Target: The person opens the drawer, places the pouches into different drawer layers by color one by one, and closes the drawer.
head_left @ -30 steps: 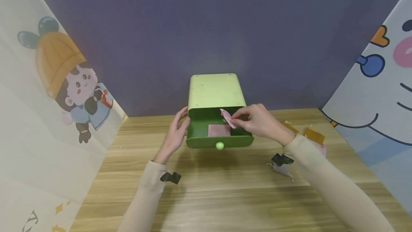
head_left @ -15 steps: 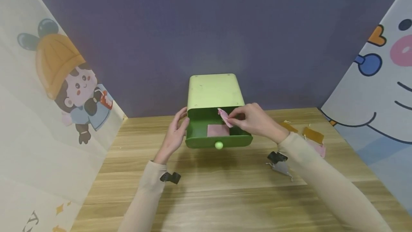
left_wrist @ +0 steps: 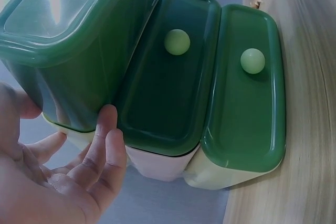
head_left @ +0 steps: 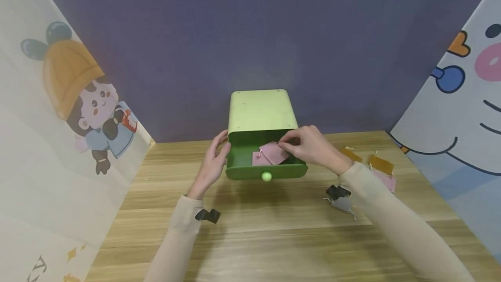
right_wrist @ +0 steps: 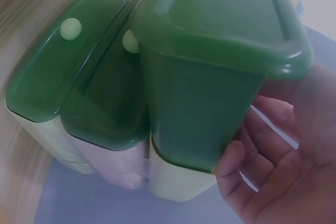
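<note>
A small pink drawstring pouch [head_left: 274, 153] is inside the pulled-out green drawer [head_left: 240, 158], overlapping a flat pink piece [head_left: 256, 160] on the drawer floor. My right hand [head_left: 313, 145] pinches the pouch's upper right edge between thumb and fingertip; its cord end points left. In the right wrist view, the other fingers [right_wrist: 231, 166] are loosely bent beside the drawer's side, and the pouch is hidden. My left hand [head_left: 211, 162] rests on the other side of the unit, fingers relaxed. The left wrist view shows its fingertips [left_wrist: 107, 116] against the drawer wall.
Below the open drawer, two shut green drawers [left_wrist: 163, 87] with round pale knobs [left_wrist: 252, 61] complete the stacked unit [head_left: 262, 110]. Mustard pouches [head_left: 381, 164], a pink pouch [head_left: 385, 181] and a grey pouch [head_left: 342, 204] lie at right on the wooden table [head_left: 266, 247].
The pink pouch, earlier held edge-up above the drawer floor, has tipped down and left, lying flatter over the pink piece. The right hand has shifted slightly left; the left hand stays put.
</note>
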Motion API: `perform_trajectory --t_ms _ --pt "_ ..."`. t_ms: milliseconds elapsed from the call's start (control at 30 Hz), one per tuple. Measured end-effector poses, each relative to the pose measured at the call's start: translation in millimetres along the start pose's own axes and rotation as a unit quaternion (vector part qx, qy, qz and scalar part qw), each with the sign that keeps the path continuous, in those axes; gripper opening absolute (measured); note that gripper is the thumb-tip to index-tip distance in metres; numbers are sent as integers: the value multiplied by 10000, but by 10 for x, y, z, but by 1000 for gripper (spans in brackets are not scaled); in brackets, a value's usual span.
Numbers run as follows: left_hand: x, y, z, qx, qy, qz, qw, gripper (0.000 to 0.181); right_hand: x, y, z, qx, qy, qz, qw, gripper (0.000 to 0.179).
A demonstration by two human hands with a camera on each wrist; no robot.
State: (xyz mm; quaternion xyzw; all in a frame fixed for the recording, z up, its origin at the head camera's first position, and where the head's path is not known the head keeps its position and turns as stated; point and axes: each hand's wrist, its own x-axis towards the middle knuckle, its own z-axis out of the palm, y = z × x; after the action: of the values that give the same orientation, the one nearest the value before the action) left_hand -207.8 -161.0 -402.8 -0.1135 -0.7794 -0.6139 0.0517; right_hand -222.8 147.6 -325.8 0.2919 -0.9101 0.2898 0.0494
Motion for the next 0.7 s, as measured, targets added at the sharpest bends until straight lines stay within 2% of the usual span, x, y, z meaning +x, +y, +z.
perform_trajectory --t_ms 467,700 --pt "4 -4 -2 34 -9 25 10000 56 -155 73 -64 266 266 220 9991 16" --pt "3 -14 -3 54 -29 3 10000 56 -230 148 -93 317 588 179 9976 17"
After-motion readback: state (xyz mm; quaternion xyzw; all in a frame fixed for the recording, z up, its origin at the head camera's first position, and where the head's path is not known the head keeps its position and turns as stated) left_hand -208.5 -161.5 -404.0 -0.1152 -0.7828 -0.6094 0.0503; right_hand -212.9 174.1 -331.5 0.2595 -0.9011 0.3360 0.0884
